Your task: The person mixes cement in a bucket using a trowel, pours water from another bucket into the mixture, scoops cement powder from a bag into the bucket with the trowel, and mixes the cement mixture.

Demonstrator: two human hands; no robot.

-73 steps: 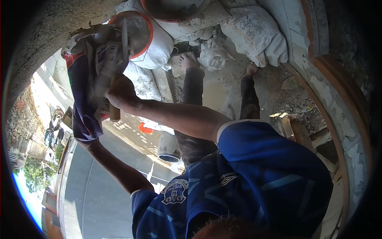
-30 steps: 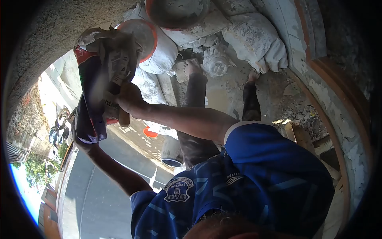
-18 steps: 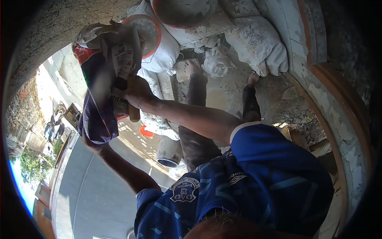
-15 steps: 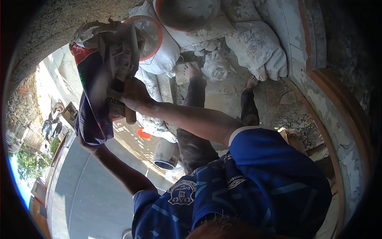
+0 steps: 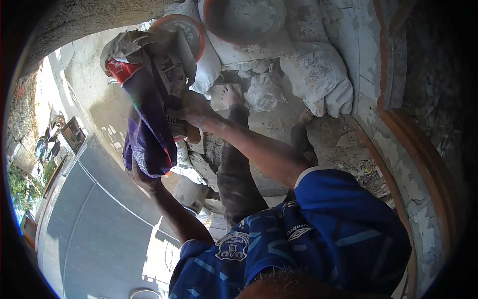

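A purple and grey printed paper sack [image 5: 149, 114] with a red patch hangs between my hands, its torn, crumpled mouth at the upper end. My left hand [image 5: 145, 180] holds it from beneath at the lower end, with the fingers mostly hidden. Higher up, my right hand [image 5: 198, 110] is closed against the sack's right side. Below that hand shows a brown, wood-like piece [image 5: 194, 133], too unclear to name. Just beyond the sack's mouth is a round container with an orange rim [image 5: 201, 42], partly covered by the sack.
A second round tub [image 5: 244, 42] stands at the top beside dusty white sacks [image 5: 318, 74]. A crumpled white bag [image 5: 265, 92] lies between my feet. A grey bucket [image 5: 189, 193] is near my left arm. A curved wall edge [image 5: 423, 144] runs along the right, with rubble nearby.
The sack and both hands have shifted to the right in view, towards my body's midline. The camera view has also moved slightly. Both hands keep their hold.
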